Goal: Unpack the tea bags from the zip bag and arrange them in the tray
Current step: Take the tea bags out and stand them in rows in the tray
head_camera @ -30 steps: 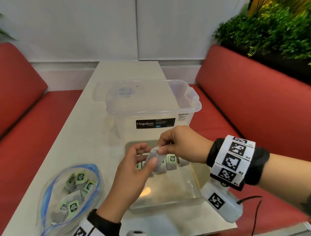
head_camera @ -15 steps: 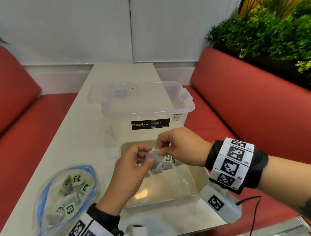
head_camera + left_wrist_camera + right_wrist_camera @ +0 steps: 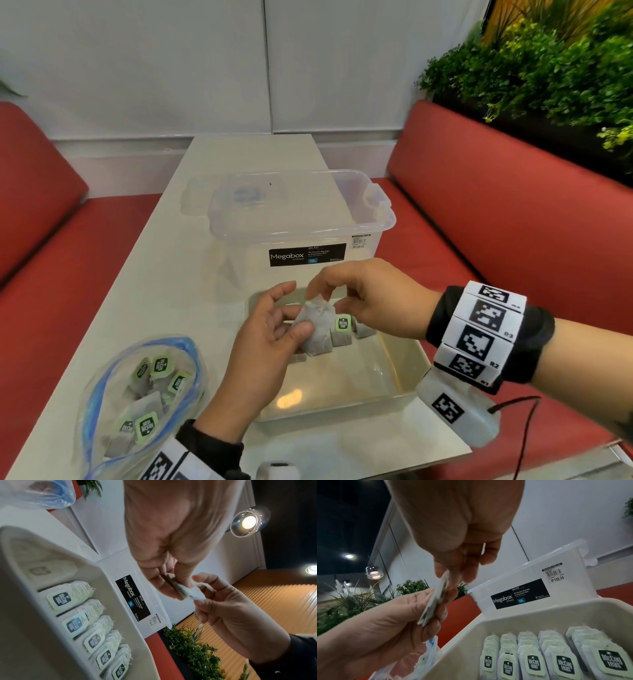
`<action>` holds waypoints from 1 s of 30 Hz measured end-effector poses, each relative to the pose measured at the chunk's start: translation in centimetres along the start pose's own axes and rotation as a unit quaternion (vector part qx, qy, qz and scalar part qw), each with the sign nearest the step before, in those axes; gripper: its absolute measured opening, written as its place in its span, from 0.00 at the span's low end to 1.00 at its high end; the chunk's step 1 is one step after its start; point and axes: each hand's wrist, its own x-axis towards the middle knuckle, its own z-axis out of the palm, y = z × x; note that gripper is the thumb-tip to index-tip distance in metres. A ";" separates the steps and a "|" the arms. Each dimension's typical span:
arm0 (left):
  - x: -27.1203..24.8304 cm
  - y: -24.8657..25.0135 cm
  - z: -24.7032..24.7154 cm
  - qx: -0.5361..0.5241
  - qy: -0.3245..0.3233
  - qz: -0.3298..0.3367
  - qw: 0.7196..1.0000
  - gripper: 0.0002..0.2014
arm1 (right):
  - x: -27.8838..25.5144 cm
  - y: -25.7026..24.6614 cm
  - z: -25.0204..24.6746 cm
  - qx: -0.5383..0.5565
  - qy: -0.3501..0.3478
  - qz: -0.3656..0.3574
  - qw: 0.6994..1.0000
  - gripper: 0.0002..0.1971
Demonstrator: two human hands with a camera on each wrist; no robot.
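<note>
Both hands hold one grey tea bag [image 3: 317, 329] above the far part of the beige tray [image 3: 404, 359]. My left hand [image 3: 270, 346] pinches its lower part between thumb and fingers. My right hand [image 3: 363, 301] pinches its top edge. The same tea bag [image 3: 187, 591] shows edge-on between both hands in the left wrist view, and again as the tea bag [image 3: 435, 599] in the right wrist view. A row of tea bags [image 3: 556, 660] with green tags stands in the tray [image 3: 505, 618]. The clear zip bag [image 3: 140, 397] with a blue seal lies at the left and holds several tea bags.
A clear Megabox storage bin [image 3: 301, 219] stands on the white table [image 3: 164, 274] right behind the tray. Red benches [image 3: 496, 212] run along both sides. Green plants [image 3: 555, 65] sit behind the right bench. A cable [image 3: 524, 431] hangs from my right wrist.
The hands with the tea bag stay above the tray's far part. My right fingers have shifted to the bag's top edge, and the bag now shows its flat side.
</note>
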 end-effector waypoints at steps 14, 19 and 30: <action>-0.2 -1.0 1.1 0.108 -0.012 -0.014 0.994 0.14 | 1.8 -0.5 -1.3 -0.082 -0.101 0.069 0.989 0.05; 0.3 -1.2 2.2 0.107 0.009 0.003 0.994 0.12 | 2.2 -0.2 -1.5 -0.095 -0.117 0.063 0.987 0.05; -0.4 -3.6 0.0 0.275 0.025 0.063 0.959 0.18 | 4.4 6.1 -0.6 -0.299 -0.242 0.158 0.910 0.04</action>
